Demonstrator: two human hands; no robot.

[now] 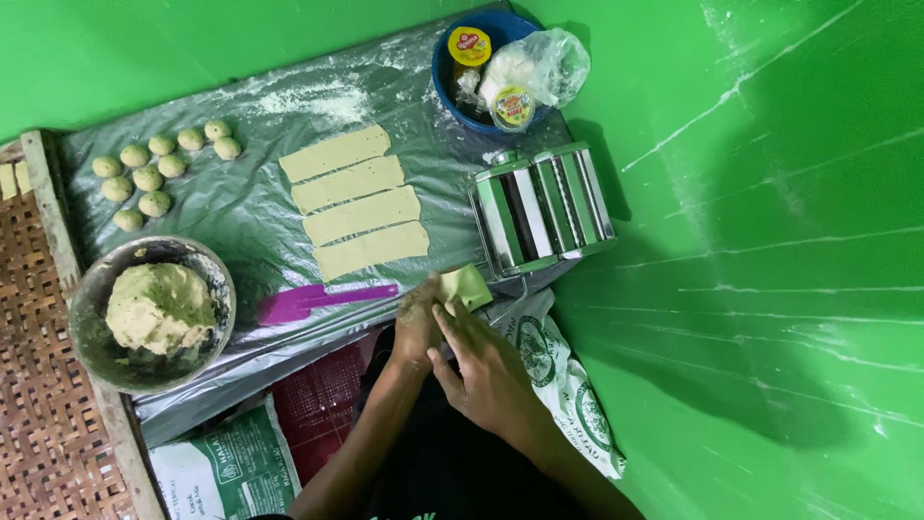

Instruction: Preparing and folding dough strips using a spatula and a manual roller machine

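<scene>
Both hands, the left hand point(416, 323) and right hand point(486, 371), are closed around a pale dough piece point(466, 287), flattening it just below the metal roller machine point(539, 207); feeding calls for an even edge.

The pasta roller point(542, 207) was shiny, polished metal. Crinkled glossy plastic sheeting point(250, 212) covered the surface. The dough strips point(358, 214) looked matt and smooth; the spatula point(322, 300) was smooth purple plastic.

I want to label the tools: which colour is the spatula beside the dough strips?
The spatula is purple-magenta, seen clearly in the head view.
</scene>
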